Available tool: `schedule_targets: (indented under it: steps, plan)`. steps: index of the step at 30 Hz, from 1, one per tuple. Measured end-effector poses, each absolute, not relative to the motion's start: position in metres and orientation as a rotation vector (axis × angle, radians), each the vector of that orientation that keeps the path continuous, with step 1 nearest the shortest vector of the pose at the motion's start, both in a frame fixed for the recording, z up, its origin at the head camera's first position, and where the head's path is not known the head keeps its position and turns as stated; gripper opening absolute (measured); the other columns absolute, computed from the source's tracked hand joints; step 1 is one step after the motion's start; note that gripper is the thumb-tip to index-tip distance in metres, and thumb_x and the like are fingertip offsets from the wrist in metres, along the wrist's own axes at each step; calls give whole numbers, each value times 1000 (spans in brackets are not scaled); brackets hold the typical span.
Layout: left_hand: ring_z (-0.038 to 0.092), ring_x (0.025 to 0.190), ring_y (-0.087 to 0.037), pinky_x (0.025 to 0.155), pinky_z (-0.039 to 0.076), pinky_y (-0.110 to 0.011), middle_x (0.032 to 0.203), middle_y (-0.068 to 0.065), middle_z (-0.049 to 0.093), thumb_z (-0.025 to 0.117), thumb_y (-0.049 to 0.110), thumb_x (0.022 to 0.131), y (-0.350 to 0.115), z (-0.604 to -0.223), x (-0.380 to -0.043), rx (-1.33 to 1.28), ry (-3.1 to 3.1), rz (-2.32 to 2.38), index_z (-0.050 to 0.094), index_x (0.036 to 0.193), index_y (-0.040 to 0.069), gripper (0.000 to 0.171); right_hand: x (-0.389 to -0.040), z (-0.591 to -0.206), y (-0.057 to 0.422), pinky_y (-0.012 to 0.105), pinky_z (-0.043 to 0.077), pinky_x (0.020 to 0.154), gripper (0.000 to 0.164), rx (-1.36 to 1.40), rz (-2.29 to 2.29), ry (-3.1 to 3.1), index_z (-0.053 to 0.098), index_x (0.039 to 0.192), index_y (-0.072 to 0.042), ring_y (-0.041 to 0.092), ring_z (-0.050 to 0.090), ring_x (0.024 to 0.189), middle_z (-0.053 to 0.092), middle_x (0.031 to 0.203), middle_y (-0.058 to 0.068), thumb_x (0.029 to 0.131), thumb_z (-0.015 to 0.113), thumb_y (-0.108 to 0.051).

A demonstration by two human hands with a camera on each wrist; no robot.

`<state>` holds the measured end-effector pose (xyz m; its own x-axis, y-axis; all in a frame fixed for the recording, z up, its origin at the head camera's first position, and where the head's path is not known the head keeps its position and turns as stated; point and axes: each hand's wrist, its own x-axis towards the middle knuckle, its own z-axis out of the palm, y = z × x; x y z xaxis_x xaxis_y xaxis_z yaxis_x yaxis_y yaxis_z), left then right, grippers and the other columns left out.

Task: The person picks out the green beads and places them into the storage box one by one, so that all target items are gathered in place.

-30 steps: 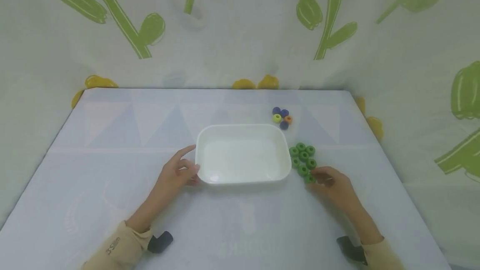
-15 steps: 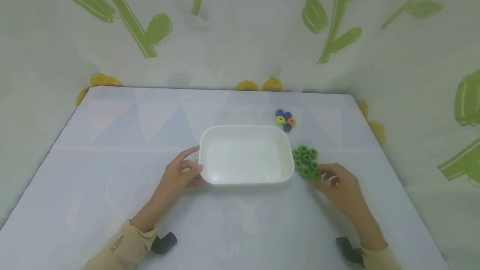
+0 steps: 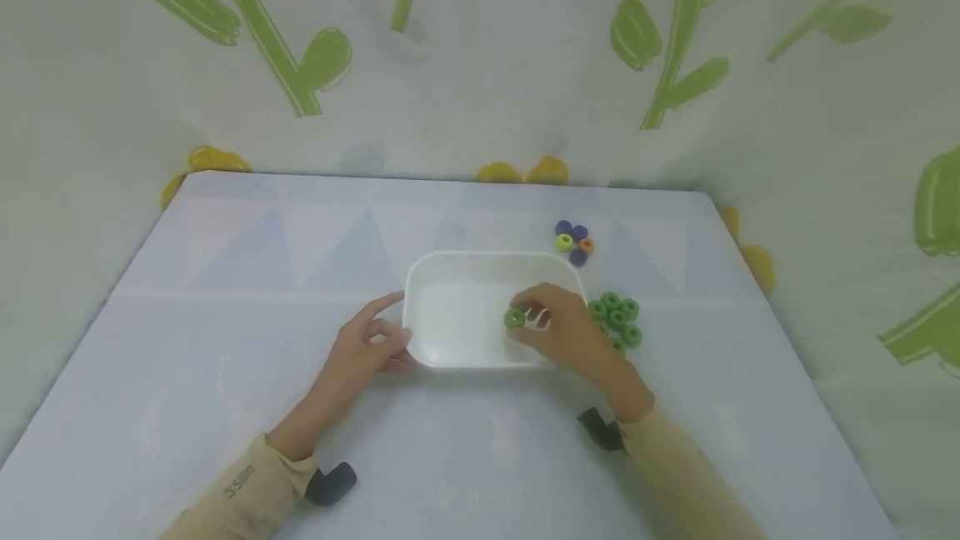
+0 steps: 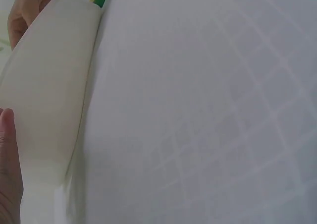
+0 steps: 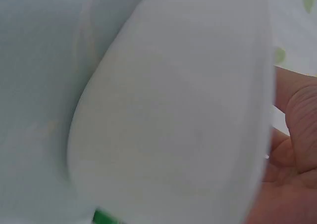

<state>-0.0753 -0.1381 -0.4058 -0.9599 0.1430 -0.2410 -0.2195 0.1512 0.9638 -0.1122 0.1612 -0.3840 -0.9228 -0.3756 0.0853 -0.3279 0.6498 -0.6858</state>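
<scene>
A white rectangular tray (image 3: 457, 315) sits mid-table. My left hand (image 3: 367, 348) rests against its left end, index finger along the side and thumb at the rim. In the left wrist view that thumb (image 4: 9, 164) lies by the tray's outer wall. Over the tray's right half, my right hand (image 3: 558, 327) pinches a green bead (image 3: 514, 317) between thumb and fingertips. The right wrist view shows this hand (image 5: 297, 144) beyond the tray wall (image 5: 168, 115), the bead hidden. Several more green beads (image 3: 617, 319) lie in a cluster right of the tray, partly behind the right hand.
Behind the tray's back right corner lies a small group of beads: blue ones (image 3: 580, 232), a yellow one (image 3: 565, 242) and an orange one (image 3: 587, 246). The white patterned table (image 3: 225, 340) ends at a back edge before a wall covering printed with green leaves.
My right hand has picked a green bead from the near end of the cluster and carried it left over the tray. The left hand stays at the tray's left end.
</scene>
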Motion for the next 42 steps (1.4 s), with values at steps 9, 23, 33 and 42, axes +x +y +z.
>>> schedule_targets:
  steps: [9,23,33,42]
  plan:
    - [74,74,-15,75,66,-32,87,-6,66,63,13,96,-137,-403,-77,-72,2170,1856,37,154,14,63,-134,-392,115,38,54,101,29,-606,-804,2632,71,111,-13,19,63,103,72,104,1,83,76,-8]
    - [73,74,-14,75,66,-32,86,-3,66,62,13,96,-137,-402,-77,-85,2164,1847,37,154,14,63,-140,-405,72,27,54,93,28,-799,-789,2496,72,110,-20,11,60,95,71,101,-9,84,82,-21]
    - [75,78,-18,76,66,-34,86,-2,65,60,13,97,-138,-406,-77,-60,2160,1843,37,154,16,61,-140,-402,61,19,52,81,21,-899,-746,2480,72,107,-18,11,59,89,70,96,-7,87,78,-16]
    - [74,76,-17,76,66,-33,85,0,64,61,12,97,-137,-407,-78,-77,2144,1852,36,154,15,63,-137,-392,81,24,56,83,35,-709,-808,2551,69,116,-22,10,61,91,69,105,-7,84,82,-24]
